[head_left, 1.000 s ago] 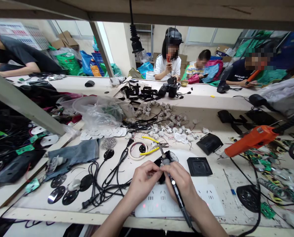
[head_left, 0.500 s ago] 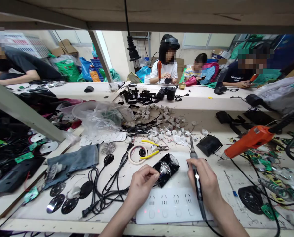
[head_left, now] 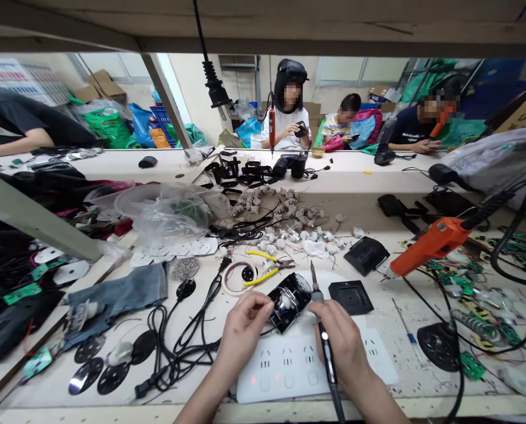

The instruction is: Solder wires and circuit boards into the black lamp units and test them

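White strip [head_left: 285, 368], 2 red lights showing, lies nearest me. My right hand [head_left: 342, 337] curls snugly round the iron [head_left: 328, 353], tip pointing away. Beyond the strip sits the black case [head_left: 296, 312]; at its left edge my left hand [head_left: 244, 323] has thumb and finger nearly meeting, gripping what I cannot tell.

One camera, worn on the person's head, looks forward and down from the near side of the workbench [head_left: 389, 321]. The view is wide. The left hand [head_left: 245, 324], at 6 o'clock, and the right hand [head_left: 345, 338], near 5 o'clock, are close to the lens. The shelf underside [head_left: 263, 26] crosses the top at 12 o'clock; a slanting post [head_left: 37, 218] enters at 9 o'clock. A co-worker [head_left: 283, 123], just past 12 o'clock, marks the far side.
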A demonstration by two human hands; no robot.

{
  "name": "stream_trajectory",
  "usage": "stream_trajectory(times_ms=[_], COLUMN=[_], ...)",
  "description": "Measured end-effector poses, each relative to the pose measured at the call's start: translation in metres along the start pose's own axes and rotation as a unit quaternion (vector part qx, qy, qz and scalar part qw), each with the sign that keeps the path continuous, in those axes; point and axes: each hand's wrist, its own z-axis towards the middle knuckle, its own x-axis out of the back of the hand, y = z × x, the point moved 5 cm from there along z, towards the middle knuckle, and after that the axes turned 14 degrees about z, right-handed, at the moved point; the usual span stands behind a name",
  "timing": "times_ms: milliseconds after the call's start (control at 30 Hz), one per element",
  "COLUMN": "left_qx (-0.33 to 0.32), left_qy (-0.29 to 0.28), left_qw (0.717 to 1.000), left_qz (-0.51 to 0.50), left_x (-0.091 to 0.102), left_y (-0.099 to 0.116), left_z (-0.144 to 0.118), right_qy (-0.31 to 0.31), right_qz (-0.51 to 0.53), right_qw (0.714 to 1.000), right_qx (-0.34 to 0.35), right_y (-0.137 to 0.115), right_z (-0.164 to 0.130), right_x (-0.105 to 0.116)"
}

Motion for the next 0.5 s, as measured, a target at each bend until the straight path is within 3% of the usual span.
stream_trajectory(times_ms=[267, 500], left_qx=[-0.054, -0.124], left_qy=[0.037, 0.035], left_qw=[0.993, 0.978], left_qz=[0.1, 0.162], left_x=[0.006, 0.006], left_y=[-0.001, 0.002], left_z=[-0.001, -0.002], right_qy=[0.058, 0.019], right_qz=[-0.029, -0.083], right_qw=[0.998, 0.996], right_qx=[-0.019, -0.018], right_y=[-0.007, -0.007], right_z=[0.008, 0.015], right_x=[-0.019, -0.042])
